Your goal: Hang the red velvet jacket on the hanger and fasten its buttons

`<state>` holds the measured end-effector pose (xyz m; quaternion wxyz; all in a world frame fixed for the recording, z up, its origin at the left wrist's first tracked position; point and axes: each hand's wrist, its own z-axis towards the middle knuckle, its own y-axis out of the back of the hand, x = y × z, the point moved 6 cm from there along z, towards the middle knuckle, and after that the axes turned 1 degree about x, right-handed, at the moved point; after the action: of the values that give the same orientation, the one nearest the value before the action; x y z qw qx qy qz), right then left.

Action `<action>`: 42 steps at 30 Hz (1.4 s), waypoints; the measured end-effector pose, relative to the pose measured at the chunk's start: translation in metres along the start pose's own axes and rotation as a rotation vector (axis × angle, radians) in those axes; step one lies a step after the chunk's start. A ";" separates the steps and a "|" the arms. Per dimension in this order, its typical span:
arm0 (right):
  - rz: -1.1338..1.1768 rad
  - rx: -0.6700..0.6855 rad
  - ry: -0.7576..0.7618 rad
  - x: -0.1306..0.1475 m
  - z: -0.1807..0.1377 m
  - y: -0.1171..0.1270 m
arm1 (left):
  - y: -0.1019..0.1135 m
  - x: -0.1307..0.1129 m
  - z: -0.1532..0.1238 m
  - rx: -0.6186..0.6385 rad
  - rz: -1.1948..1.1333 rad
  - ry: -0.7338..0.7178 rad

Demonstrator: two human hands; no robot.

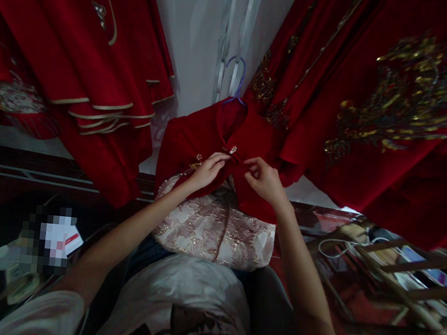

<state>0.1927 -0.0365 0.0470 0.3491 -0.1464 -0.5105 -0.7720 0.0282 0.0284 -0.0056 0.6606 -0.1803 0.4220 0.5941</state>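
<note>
A short red jacket [190, 127] hangs in front of me on a purple hanger [239, 85]. Below its hem shows a pale brocade garment [206, 224] with a shiny woven pattern. My left hand [210, 169] pinches the jacket's front edge, just under a jewelled button [232, 150]. On the other front edge, my right hand [262, 177] has thumb and fingers closed on the red cloth. A gold brooch with a bead chain [196, 162] sits on the jacket beside my left hand.
Red garments with pale piping [110, 72] hang at the left. Red garments with gold beadwork [408, 96] hang at the right. A wooden rack [398, 279] with cables stands at lower right. A white box [70, 239] lies at lower left.
</note>
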 end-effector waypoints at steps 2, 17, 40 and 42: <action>0.068 -0.010 -0.010 0.008 -0.004 0.014 | -0.006 0.004 0.000 0.015 0.046 0.058; 0.503 0.191 0.045 0.021 0.003 -0.047 | 0.035 0.003 -0.041 -0.390 0.225 0.066; 0.237 -0.005 0.062 0.014 0.051 -0.114 | 0.058 0.046 -0.045 -0.465 -0.012 0.204; 0.227 -0.001 0.066 0.015 0.052 -0.115 | 0.059 0.048 -0.045 -0.467 -0.012 0.201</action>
<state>0.0956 0.0312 -0.0002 0.4508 -0.1780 -0.4787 -0.7321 -0.0458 0.0388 -0.0530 0.5594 -0.3886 0.3360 0.6505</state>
